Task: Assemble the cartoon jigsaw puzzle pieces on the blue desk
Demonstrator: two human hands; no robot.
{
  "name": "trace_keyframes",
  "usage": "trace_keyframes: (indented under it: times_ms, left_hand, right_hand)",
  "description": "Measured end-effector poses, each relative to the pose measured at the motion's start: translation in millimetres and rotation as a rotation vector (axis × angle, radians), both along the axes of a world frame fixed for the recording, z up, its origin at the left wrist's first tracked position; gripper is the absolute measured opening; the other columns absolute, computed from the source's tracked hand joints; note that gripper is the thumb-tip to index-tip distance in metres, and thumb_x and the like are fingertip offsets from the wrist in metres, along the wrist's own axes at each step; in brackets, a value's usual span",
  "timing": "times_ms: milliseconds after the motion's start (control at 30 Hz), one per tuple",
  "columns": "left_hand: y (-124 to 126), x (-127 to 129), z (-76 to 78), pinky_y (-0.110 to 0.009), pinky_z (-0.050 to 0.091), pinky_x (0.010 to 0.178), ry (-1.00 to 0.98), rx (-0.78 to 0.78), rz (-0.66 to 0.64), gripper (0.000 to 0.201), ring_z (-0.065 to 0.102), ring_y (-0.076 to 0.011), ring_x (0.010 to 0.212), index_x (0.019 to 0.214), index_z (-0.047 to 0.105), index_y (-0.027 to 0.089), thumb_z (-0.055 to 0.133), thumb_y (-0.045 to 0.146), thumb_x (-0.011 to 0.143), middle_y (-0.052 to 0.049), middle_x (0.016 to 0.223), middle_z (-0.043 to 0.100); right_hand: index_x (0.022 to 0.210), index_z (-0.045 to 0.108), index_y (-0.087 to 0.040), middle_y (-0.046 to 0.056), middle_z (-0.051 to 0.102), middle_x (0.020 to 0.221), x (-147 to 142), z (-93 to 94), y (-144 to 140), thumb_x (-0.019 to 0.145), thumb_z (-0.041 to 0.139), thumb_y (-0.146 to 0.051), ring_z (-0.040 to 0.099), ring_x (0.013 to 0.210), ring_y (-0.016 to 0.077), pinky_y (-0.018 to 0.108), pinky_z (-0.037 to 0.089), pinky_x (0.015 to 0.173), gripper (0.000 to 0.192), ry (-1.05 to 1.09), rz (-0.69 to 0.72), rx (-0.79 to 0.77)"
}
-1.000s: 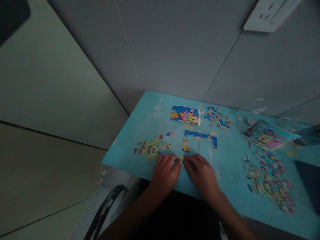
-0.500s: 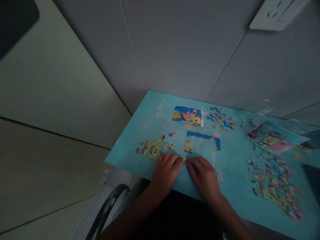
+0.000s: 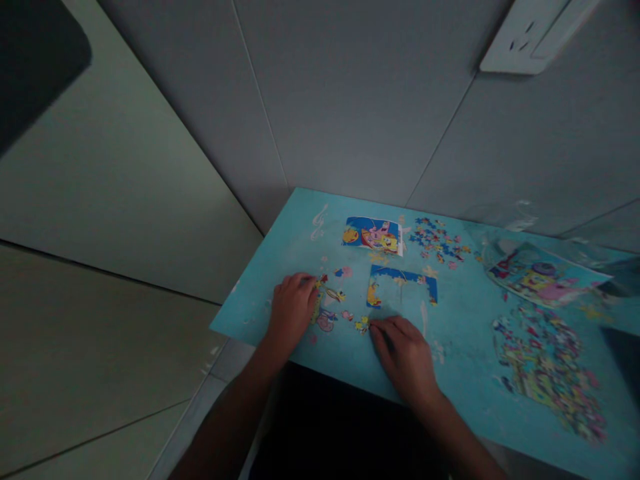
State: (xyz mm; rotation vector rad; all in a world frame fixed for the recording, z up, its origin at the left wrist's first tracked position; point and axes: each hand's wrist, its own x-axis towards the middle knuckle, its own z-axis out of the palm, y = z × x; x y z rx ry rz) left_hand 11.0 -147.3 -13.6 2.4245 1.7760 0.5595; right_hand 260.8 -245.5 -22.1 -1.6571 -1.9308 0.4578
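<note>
My left hand lies palm down on the light blue table, covering the yellow character puzzle cluster near the left edge; only a coloured bit shows at its fingertips. My right hand rests near the front edge, fingertips pinched on a small yellow puzzle piece. Just beyond it lies a partly built blue puzzle frame. A few small joined bits sit between my hands.
A small cartoon reference picture lies at the back, with scattered loose pieces beside it. At the right are a printed plastic bag and a big heap of pieces. A wall socket is up on the grey wall.
My left hand let go of the small piece and moved left onto the yellow character cluster. My right hand stayed with the small piece. The camera view shifted slightly.
</note>
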Motion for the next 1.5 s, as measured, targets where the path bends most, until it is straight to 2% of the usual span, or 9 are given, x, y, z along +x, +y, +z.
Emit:
trace_keyframes:
  times_ms: [267, 400, 567, 733, 967, 1067, 1167, 1333, 1500]
  left_hand:
    - [0.7, -1.2, -6.3, -0.04, 0.05, 0.089, -0.16, -0.019, 0.042, 0.01, 0.063, -0.0242, 0.099, 0.103, 0.068, 0.02, 0.063, 0.021, 0.093, -0.007, 0.103, 0.069]
    - [-8.9, 4.0, -0.8, -0.032, 0.051, 0.079, -0.382, -0.131, -0.002, 0.004, 0.065, -0.0182, 0.082, 0.094, 0.066, 0.02, 0.062, 0.019, 0.093, -0.002, 0.09, 0.071]
    - [-34.1, 37.2, 12.2, -0.025, 0.048, 0.066, -0.682, -0.333, -0.159, 0.007, 0.062, -0.0139, 0.07, 0.091, 0.067, 0.022, 0.063, 0.026, 0.094, 0.002, 0.081, 0.07]
    - [-48.1, 74.0, 23.5, -0.026, 0.048, 0.074, -0.764, -0.506, -0.321, 0.008, 0.064, -0.0141, 0.078, 0.094, 0.07, 0.021, 0.063, 0.024, 0.095, 0.001, 0.086, 0.072]
    - [-51.7, 104.6, 18.2, -0.026, 0.049, 0.077, -0.764, -0.533, -0.364, 0.008, 0.064, -0.0138, 0.078, 0.099, 0.07, 0.022, 0.062, 0.021, 0.096, 0.001, 0.09, 0.073]
    - [-48.9, 123.0, 14.0, -0.029, 0.05, 0.084, -0.684, -0.424, -0.363, 0.012, 0.066, -0.0158, 0.086, 0.107, 0.068, 0.021, 0.06, 0.02, 0.098, -0.001, 0.101, 0.073]
    - [-40.8, 145.8, 13.9, -0.036, 0.05, 0.093, -0.464, -0.255, -0.483, 0.016, 0.064, -0.0209, 0.101, 0.111, 0.067, 0.021, 0.06, 0.016, 0.098, -0.004, 0.107, 0.07]
    - [-28.7, 175.7, 13.2, -0.043, 0.049, 0.088, -0.123, -0.062, -0.54, 0.013, 0.061, -0.0263, 0.1, 0.106, 0.068, 0.021, 0.059, 0.017, 0.097, -0.005, 0.099, 0.068]
    - [-28.1, 183.7, 2.5, -0.044, 0.049, 0.09, -0.165, -0.043, -0.486, 0.021, 0.061, -0.0265, 0.102, 0.118, 0.065, 0.021, 0.063, 0.025, 0.097, -0.006, 0.104, 0.069]
  right_hand:
    - [0.106, 0.073, -0.022, 0.008, 0.07, 0.098, -0.2, 2.7, -0.7, 0.102, 0.051, -0.028, 0.065, 0.09, 0.0241, 0.042, 0.054, 0.086, 0.023, -0.001, 0.002, 0.002]
    - [0.107, 0.073, -0.023, 0.009, 0.07, 0.098, -1.5, 3.5, -0.3, 0.102, 0.051, -0.029, 0.066, 0.089, 0.0242, 0.043, 0.055, 0.086, 0.023, 0.045, -0.012, -0.001]
    - [0.114, 0.07, -0.023, 0.008, 0.071, 0.105, -3.4, 12.3, -2.6, 0.102, 0.053, -0.027, 0.067, 0.096, 0.0219, 0.04, 0.055, 0.09, 0.021, 0.302, -0.032, -0.015]
    - [0.124, 0.067, -0.025, 0.006, 0.071, 0.099, 1.1, 19.6, -11.6, 0.099, 0.06, -0.027, 0.066, 0.088, 0.0189, 0.033, 0.056, 0.081, 0.026, 0.466, -0.093, 0.019]
    - [0.112, 0.075, -0.026, 0.006, 0.075, 0.099, 25.3, 19.2, -21.8, 0.098, 0.062, -0.032, 0.068, 0.086, 0.0198, 0.033, 0.055, 0.079, 0.02, 0.482, -0.145, 0.012]
    - [0.105, 0.077, -0.024, 0.007, 0.077, 0.097, 55.5, 20.3, -14.7, 0.094, 0.066, -0.04, 0.07, 0.085, 0.0224, 0.035, 0.055, 0.079, 0.023, 0.418, -0.334, -0.006]
    - [0.098, 0.079, -0.021, 0.008, 0.079, 0.091, 90.0, 20.0, -1.6, 0.089, 0.069, -0.046, 0.072, 0.081, 0.0252, 0.038, 0.055, 0.077, 0.028, 0.348, -0.497, -0.024]
    - [0.094, 0.08, -0.022, 0.007, 0.08, 0.092, 111.7, 9.6, 14.9, 0.087, 0.07, -0.049, 0.073, 0.082, 0.0273, 0.04, 0.055, 0.08, 0.03, 0.281, -0.495, -0.047]
    - [0.096, 0.08, -0.021, 0.006, 0.081, 0.093, 103.2, 4.1, 21.5, 0.087, 0.069, -0.051, 0.074, 0.084, 0.0265, 0.039, 0.056, 0.083, 0.033, 0.456, -0.473, -0.08]
